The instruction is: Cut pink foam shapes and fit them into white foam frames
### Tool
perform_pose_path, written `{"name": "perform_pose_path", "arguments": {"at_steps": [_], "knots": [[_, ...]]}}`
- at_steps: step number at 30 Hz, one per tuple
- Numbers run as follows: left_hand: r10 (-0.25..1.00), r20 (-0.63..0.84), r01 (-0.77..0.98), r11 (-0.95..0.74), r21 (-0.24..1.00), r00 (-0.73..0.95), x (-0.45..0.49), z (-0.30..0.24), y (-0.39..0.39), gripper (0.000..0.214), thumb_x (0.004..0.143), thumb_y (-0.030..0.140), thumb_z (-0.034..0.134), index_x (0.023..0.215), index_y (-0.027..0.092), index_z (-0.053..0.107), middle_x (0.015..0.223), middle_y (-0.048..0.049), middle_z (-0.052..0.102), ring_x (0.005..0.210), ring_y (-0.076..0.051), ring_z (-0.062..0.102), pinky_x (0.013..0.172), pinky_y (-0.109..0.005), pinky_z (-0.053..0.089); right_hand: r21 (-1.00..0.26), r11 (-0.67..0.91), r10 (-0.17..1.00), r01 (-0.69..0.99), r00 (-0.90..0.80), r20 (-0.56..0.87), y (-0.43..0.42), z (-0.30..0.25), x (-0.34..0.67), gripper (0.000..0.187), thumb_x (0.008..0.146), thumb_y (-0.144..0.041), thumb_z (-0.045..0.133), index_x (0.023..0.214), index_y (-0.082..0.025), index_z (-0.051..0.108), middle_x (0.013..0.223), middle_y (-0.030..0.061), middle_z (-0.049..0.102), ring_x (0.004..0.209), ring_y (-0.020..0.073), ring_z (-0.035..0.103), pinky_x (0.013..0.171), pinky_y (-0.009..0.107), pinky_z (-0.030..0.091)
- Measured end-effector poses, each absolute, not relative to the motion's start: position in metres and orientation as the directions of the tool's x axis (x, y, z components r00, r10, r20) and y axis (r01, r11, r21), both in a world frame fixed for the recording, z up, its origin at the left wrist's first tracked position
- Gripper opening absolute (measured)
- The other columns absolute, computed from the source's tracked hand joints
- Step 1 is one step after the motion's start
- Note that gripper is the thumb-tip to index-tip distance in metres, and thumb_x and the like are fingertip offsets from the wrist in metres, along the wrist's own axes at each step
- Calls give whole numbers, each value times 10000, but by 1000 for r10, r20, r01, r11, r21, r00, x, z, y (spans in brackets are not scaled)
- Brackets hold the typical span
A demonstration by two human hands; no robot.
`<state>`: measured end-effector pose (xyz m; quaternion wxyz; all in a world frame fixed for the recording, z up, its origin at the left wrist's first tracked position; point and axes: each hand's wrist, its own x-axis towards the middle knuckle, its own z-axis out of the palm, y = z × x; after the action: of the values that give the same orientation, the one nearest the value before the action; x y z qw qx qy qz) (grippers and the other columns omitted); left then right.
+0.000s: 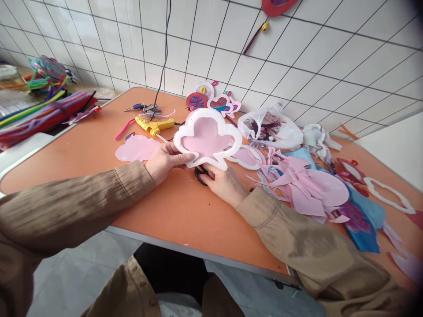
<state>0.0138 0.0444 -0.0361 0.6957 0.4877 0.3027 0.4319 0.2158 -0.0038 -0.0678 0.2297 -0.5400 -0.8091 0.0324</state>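
My left hand (pixel 167 162) pinches the lower left edge of a white foam cloud-shaped frame (pixel 233 137), thumb in front. Pink sheet (pixel 211 141) fills the frame's opening from behind. My right hand (pixel 224 181) is closed around the black handles of a pair of scissors (pixel 199 175), just below the frame; the blades are hidden. On the table left of the frame lies a pink cloud-shaped cutout (pixel 137 148). Behind it is a yellow hot glue gun (pixel 153 124) with a glue stick.
Pink scraps (pixel 297 185) and blue pieces (pixel 363 211) pile up on the right of the orange table (pixel 158 211). A white plastic bag (pixel 274 130) and finished ornaments (pixel 211 100) stand near the tiled wall. Pipe cleaners (pixel 49 114) fill the left side. A black cord (pixel 163 57) hangs down.
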Motion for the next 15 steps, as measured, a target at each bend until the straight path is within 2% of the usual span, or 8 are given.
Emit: {"name": "perform_pose_path", "arguments": {"at_steps": [3,7,11,15], "knots": [[893,4,-288,141,947,450,13,-36,44,433,428,381,1037,701,144,799,679,-30,743,623,-125,638,580,-242,533,-297,443,870,846,-327,368,-2,-69,216,356,876,-169,646,1207,-236,759,990,94,749,905,287,684,799,397,555],[886,17,-270,123,955,463,13,-38,45,416,483,409,1021,717,136,812,677,-47,751,614,-125,640,581,-240,533,-331,480,850,812,-337,406,0,-71,217,291,855,-139,644,1107,-239,749,877,53,717,794,246,659,737,358,528],[880,35,-251,97,963,474,12,-37,46,405,505,419,1011,719,138,812,663,-49,750,593,-121,632,564,-235,528,-399,450,866,799,-283,411,1,-72,218,182,840,-172,667,1003,-218,734,787,35,691,715,233,640,692,350,512],[873,63,-240,63,969,484,11,-37,47,385,533,414,998,691,130,793,654,-55,744,573,-119,613,560,-244,531,-469,419,881,778,-224,416,2,-74,218,171,820,-189,694,987,-201,732,734,33,683,681,237,640,669,352,512]]}}
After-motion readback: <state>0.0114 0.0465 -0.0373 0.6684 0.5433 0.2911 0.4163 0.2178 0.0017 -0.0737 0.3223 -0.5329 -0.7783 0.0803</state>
